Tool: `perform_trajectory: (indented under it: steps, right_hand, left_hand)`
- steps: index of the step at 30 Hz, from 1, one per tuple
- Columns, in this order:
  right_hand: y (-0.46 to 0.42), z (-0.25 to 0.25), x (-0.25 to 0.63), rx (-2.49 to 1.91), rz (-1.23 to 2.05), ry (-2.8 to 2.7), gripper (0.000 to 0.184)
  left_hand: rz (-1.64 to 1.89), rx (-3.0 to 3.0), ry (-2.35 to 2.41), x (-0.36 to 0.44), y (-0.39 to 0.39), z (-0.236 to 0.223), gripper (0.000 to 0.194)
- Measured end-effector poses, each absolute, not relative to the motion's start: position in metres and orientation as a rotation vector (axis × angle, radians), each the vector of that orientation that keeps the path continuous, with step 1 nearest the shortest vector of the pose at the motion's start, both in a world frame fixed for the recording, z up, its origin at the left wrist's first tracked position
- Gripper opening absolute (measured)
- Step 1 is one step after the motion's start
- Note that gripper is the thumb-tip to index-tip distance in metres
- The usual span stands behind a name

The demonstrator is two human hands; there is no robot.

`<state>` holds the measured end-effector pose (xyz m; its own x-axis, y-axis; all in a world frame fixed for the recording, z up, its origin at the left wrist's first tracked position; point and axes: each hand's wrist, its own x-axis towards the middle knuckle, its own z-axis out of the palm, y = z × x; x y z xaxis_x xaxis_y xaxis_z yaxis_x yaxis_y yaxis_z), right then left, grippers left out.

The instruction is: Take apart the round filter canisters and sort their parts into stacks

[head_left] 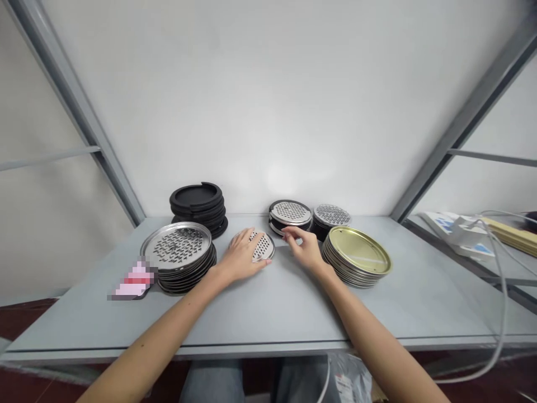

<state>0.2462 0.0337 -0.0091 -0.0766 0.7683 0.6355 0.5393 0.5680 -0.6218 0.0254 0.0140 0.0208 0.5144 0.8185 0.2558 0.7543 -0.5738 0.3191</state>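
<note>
My left hand [242,256] lies over a round metal grater disc [260,246] at the middle of the table, fingers stretched out across its perforated top. Part of that disc is hidden under the hand. To its right, my right hand [305,246] is closed, thumb and fingers drawn together. Its fingertips are close in front of a stack of black rings topped by a grater disc [291,212]. Whether anything small is between them cannot be made out. Just right of this hand stands a stack of gold-coloured round lids [358,250].
On the left, a stack of silver grater discs [176,246] stands before a stack of black rings [197,201]. A pixelated pink item [133,281] lies beside it. Another grater-topped stack [331,215] is at the back right. A white cable [503,302] hangs over the right edge.
</note>
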Motion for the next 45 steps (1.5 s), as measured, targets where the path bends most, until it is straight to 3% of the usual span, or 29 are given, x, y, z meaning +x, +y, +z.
perform_trajectory:
  steps: [4, 8, 12, 15, 19, 26, 30, 37, 45]
  right_hand:
    - [0.032, -0.017, 0.248, -1.142, 0.282, -1.836, 0.022]
    - [0.034, -0.018, 0.243, -1.153, 0.284, -1.949, 0.024]
    - [0.032, -0.017, 0.239, -1.117, 0.292, -2.025, 0.022]
    - [0.03, -0.018, 0.238, -1.031, 0.261, -2.095, 0.027]
    - [0.028, -0.021, 0.238, -0.945, 0.323, -2.226, 0.049]
    - [0.026, -0.018, 0.24, -0.996, 0.438, -2.271, 0.061]
    - [0.025, -0.016, 0.241, -1.025, 0.515, -2.222, 0.072]
    - [0.024, -0.013, 0.241, -0.985, 0.539, -2.15, 0.071]
    - [0.026, -0.014, 0.242, -1.002, 0.603, -2.107, 0.07]
  left_hand:
    - [0.436, 2.472, 1.617, 0.027, 0.035, -0.009, 0.099]
    - [0.455, 2.491, 1.564, 0.018, 0.04, -0.013, 0.1]
    - [0.433, 2.423, 1.596, 0.015, 0.04, -0.013, 0.115]
    - [0.474, 2.435, 1.6, 0.015, 0.039, -0.014, 0.111]
    - [0.574, 2.505, 1.516, 0.015, 0.036, -0.013, 0.097]
    - [0.743, 2.452, 1.435, 0.014, 0.03, -0.006, 0.09]
    - [0.794, 2.456, 1.344, 0.013, 0.03, -0.004, 0.094]
    - [0.754, 2.541, 1.262, 0.012, 0.029, -0.007, 0.094]
    - [0.538, 2.396, 1.391, 0.009, 0.031, -0.016, 0.12]
